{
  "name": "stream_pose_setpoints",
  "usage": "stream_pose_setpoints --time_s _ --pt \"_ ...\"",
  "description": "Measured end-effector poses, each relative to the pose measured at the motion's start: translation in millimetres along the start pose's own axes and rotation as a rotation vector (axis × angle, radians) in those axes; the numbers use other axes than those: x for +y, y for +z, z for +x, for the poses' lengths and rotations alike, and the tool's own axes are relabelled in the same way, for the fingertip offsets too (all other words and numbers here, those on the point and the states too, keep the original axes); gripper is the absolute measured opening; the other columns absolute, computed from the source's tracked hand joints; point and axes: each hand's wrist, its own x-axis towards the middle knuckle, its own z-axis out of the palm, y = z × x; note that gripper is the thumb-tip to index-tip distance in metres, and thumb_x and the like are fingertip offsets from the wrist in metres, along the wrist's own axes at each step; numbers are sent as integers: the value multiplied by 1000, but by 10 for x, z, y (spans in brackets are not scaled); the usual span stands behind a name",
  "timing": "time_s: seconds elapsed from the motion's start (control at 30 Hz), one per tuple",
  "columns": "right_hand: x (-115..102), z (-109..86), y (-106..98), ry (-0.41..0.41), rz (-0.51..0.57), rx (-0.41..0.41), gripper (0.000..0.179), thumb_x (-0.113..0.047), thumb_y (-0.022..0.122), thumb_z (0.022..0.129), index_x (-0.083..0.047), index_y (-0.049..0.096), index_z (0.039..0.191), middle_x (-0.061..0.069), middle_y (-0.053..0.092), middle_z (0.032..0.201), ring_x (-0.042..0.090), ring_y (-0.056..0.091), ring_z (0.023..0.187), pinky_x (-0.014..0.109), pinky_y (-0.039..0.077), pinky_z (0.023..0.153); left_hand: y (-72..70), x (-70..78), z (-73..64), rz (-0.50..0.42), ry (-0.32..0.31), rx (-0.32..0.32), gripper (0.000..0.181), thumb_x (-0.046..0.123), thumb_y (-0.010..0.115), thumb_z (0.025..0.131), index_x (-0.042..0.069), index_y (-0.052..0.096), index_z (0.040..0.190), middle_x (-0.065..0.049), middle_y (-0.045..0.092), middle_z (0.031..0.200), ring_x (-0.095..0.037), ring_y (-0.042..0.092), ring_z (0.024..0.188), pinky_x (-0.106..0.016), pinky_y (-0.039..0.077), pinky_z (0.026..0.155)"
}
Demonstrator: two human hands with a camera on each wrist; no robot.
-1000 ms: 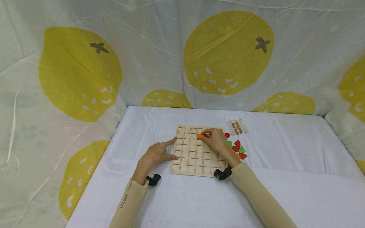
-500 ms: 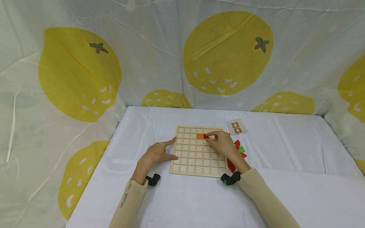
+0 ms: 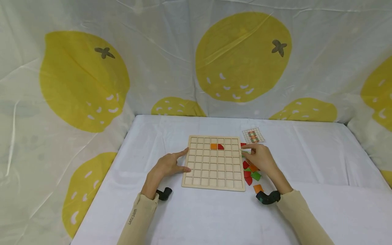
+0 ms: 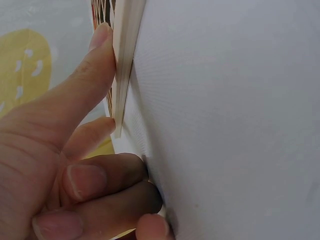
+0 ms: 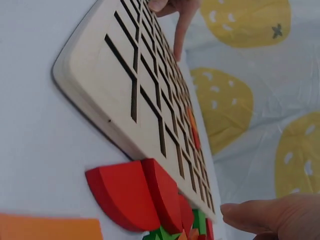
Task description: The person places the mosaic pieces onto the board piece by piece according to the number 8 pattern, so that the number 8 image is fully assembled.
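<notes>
My left hand (image 3: 168, 164) rests at the left edge of a wooden grid board (image 3: 199, 160), its extended thumb and index finger touching that edge. In the left wrist view the other fingers curl beside the board. An orange square piece (image 3: 213, 146) and a red quarter-round piece (image 3: 220, 147) sit side by side in upper cells. My right hand (image 3: 263, 158) hovers over loose pieces at the board's right edge, thumb and index finger apart. A green piece (image 3: 245, 154) shows by the thumb, and a red piece (image 3: 243, 144) lies just beyond the index finger.
A small pattern card (image 3: 253, 136) lies behind the right hand. Several red, green and orange pieces cluster along the board's right side, including a green one (image 3: 255, 176). An orange square (image 3: 258, 188) lies near the right wrist's black camera (image 3: 268, 197). Lemon-print cloth hangs behind the table.
The right hand has let go of the red quarter-round piece in its cell beside the orange square and moved right, off the board to the loose pieces. The left hand has stayed put.
</notes>
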Motion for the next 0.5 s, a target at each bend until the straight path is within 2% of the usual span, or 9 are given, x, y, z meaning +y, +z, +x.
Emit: stream_pose_setpoints --time_s 0.1,0.27,0.5 --pt "54 -32 -54 36 -17 -2 30 -17 75 95 -3 75 121 -4 38 53 14 36 44 23 28 45 -4 -6 -7 -3 5 2 94 52 82 84 30 35 162 -7 67 87 -18 55 80 -35 45 76" --pt "153 -47 -134 56 -47 1 30 -17 74 96 -2 75 121 -4 35 55 14 37 48 24 27 48 -2 -7 -12 1 14 2 94 52 82 84 30 35 162 -8 67 89 -18 54 79 -35 45 76" --pt "274 -55 -246 113 -65 -11 31 -21 76 94 -3 76 119 -1 40 58 17 42 54 26 29 52 -4 1 -8 -3 13 4 94 52 82 84 29 35 162 -9 69 93 -18 54 80 -35 46 76"
